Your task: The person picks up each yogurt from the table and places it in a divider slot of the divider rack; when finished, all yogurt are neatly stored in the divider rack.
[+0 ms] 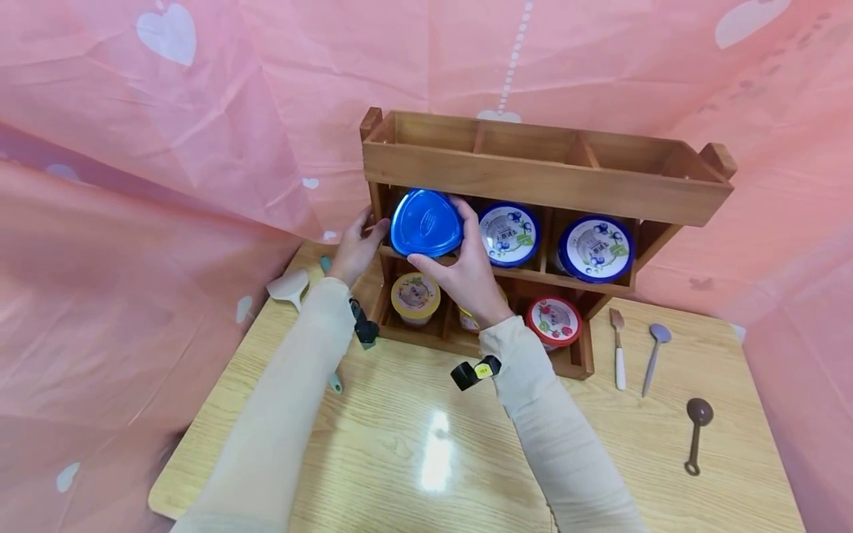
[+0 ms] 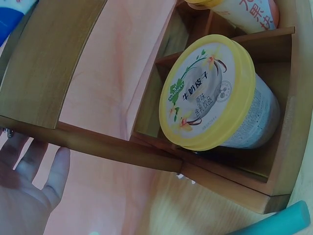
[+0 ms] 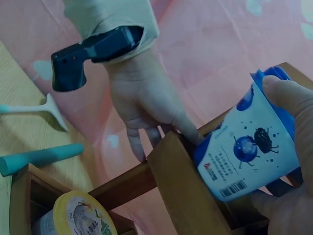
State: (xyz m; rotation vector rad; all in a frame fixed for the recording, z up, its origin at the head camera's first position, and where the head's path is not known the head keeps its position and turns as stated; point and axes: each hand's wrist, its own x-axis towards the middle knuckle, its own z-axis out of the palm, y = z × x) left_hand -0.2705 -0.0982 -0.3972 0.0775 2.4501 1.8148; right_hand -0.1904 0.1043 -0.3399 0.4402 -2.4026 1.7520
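My right hand [image 1: 469,270] grips a blue-lidded tub [image 1: 426,223] across its lid, with the thumb below and fingers at the upper right. The tub sits tilted in the left compartment of the wooden rack's middle tier [image 1: 546,174]. Its white side with blueberry cartoons [image 3: 244,149] faces the right wrist camera. My left hand [image 1: 356,248] holds the rack's left side, thumb toward the tub and other fingers on the outer side. Two more blue-rimmed tubs [image 1: 509,235] stand to the right on that tier. Below is a yellow-lidded tub [image 2: 195,93].
Another yellow tub, partly hidden by my right hand, and a red-lidded tub [image 1: 554,322] share the bottom tier. Right of the rack lie a fork [image 1: 618,348], a grey spoon [image 1: 656,355] and a brown ladle [image 1: 697,429]. A white-headed spatula [image 1: 289,287] lies at the left.
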